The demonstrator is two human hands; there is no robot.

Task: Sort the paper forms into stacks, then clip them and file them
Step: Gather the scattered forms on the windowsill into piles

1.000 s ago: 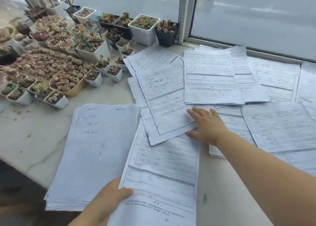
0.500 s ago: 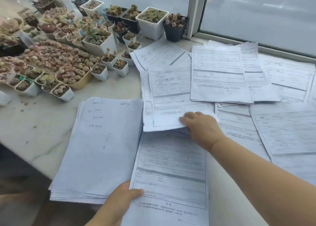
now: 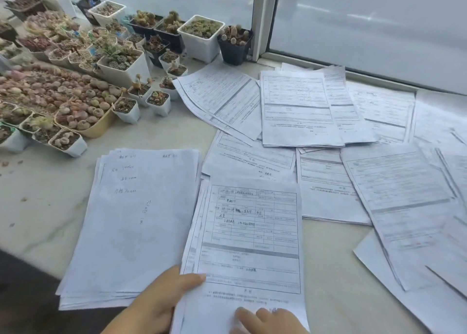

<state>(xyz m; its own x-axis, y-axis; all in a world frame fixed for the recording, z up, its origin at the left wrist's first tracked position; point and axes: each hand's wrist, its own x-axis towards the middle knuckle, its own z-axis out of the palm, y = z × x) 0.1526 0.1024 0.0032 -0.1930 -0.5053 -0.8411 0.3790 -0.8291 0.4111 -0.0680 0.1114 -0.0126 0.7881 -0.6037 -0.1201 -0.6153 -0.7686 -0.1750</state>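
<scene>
Pinching the printed form [image 3: 249,235], the left hand [image 3: 161,301] grips; the right hand [image 3: 267,319] rests flat on it.

Brightness: evenly bright, cool bluish-white daylight tone across the frame.
Source: the window [image 3: 366,27] along the top of the frame; its glass is pale and washed out, with no detail seen through it.
Shadows: soft and faint; thin dark lines under the paper edges at lower right, deep shade only at the lower left corner.
Glare: mild whitening on the paper forms [image 3: 298,106] nearest the glass.
Blur: print is legible as lines only; small text smears, worst at the right edge.
Distortion: wide-angle bending; the window frame [image 3: 262,17] leans, and the plant pots [image 3: 199,40] at upper left stretch outward.
</scene>
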